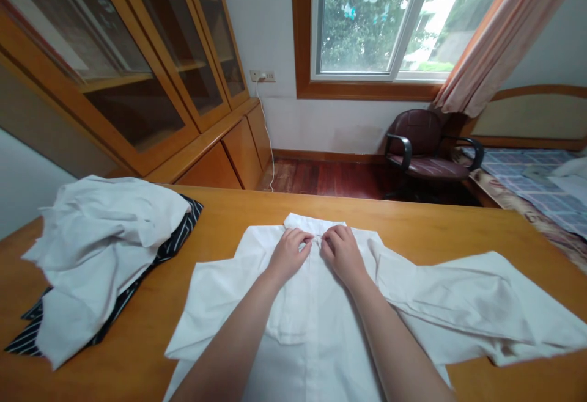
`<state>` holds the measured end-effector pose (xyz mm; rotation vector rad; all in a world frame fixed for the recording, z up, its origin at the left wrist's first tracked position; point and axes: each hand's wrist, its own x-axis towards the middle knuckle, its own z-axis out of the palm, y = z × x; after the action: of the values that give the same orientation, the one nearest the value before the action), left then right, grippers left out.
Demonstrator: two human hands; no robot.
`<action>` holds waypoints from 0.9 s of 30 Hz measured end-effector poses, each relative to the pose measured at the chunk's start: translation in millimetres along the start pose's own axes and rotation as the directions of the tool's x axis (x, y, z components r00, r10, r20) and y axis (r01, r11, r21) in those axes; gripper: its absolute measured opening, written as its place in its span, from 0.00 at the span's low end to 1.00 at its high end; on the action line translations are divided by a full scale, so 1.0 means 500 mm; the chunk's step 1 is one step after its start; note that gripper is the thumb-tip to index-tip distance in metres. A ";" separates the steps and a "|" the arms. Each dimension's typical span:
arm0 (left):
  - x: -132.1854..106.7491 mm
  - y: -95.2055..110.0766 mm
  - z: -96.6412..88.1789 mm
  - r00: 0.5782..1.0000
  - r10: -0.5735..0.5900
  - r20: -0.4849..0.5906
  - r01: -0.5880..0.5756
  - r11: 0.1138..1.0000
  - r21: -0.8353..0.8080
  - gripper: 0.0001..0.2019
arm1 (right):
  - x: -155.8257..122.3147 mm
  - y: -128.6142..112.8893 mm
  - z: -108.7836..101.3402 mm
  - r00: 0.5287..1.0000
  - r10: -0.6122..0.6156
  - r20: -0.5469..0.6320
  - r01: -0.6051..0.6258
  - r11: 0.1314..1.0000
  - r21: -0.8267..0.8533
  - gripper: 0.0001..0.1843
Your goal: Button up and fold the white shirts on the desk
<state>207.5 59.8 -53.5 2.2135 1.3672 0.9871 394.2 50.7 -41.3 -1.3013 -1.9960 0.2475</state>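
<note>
A white long-sleeved shirt (293, 310) lies front up on the wooden table, its collar (298, 221) toward the far edge. Just below the collar, my left hand (292, 252) pinches the fabric at the top of the front placket. Close beside it, my right hand (342, 250) pinches the other side of the same spot. A small button may sit between the fingertips, but I cannot make it out. One sleeve (463, 295) stretches out to the right, and the other (208, 304) is folded in at the left.
On the table (220, 219) at the left, a crumpled white cloth (105, 237) lies over a dark striped cloth (186, 231). Beyond are a glass-fronted cabinet (192, 115), an office chair (415, 145), a window (367, 23) with a pink curtain (509, 35), and a bed (541, 170) at right.
</note>
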 end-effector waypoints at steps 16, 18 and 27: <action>0.009 0.013 -0.012 0.997 -0.080 0.020 0.082 0.989 -0.125 0.09 | -0.004 -0.034 -0.005 0.991 0.017 -0.132 -0.027 0.997 -0.072 0.06; 0.009 0.010 -0.011 0.994 -0.109 0.021 0.111 0.982 -0.155 0.10 | -0.007 -0.042 -0.003 0.995 0.011 -0.095 -0.020 0.995 -0.094 0.06; 0.015 0.003 -0.025 0.979 -0.171 0.112 0.199 0.924 -0.326 0.09 | -0.020 -0.041 0.004 0.996 -0.058 0.068 0.058 0.998 0.000 0.04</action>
<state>201.6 65.0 -41.1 1.8177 1.2388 0.9677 380.4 33.0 -36.6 -1.2497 -2.0881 0.2652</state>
